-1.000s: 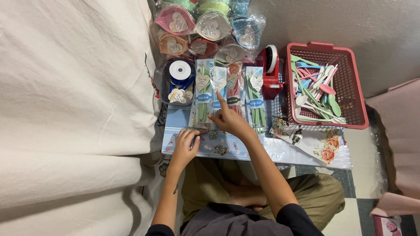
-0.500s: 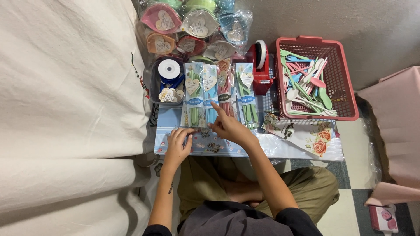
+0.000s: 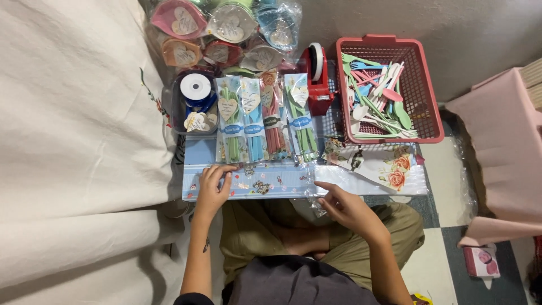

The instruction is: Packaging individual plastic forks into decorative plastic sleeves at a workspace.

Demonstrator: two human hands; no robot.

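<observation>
1. Okay, small charms (image 3: pixel 257 183): tiny metallic bits, scattered on the light blue board (image 3: pixel 293 189) across your lap.
2. Your left hand (image 3: pixel 213 189) rests flat on the board, fingers together, tips just left of the charms.
3. Your right hand (image 3: pixel 345 204) is loosely curled at the board's near edge, index extended, touching clear crinkled plastic wrap (image 3: pixel 316 195); pinch unclear.
4. Charm shapes are too small to make out; packed cutlery sets (image 3: pixel 265 118) lie beyond.

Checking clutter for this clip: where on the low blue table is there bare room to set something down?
Little. The front strip of the low blue table is partly free, between the left hand and right hand, dotted with small charms. Behind it, the packaged cutlery sets, ribbon tub, tape dispenser and red basket crowd everything.
</observation>
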